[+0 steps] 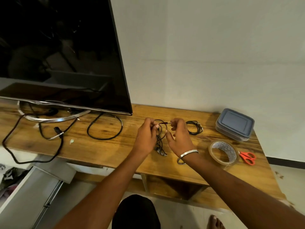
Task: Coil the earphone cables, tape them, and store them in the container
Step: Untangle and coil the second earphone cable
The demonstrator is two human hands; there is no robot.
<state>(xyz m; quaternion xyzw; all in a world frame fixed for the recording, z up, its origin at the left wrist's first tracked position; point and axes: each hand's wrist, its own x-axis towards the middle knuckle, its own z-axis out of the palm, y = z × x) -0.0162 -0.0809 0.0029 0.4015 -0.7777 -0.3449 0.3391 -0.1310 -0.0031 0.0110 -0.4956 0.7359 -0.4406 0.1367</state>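
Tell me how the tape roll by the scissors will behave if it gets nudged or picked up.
The tape roll looks tilted, with part of its ring raised off the table, so a nudge would probably drop it flat or set it rolling. Its hollow core suggests it is light and easy to hook with a finger. Its glossy clear surface may be a bit slippery.
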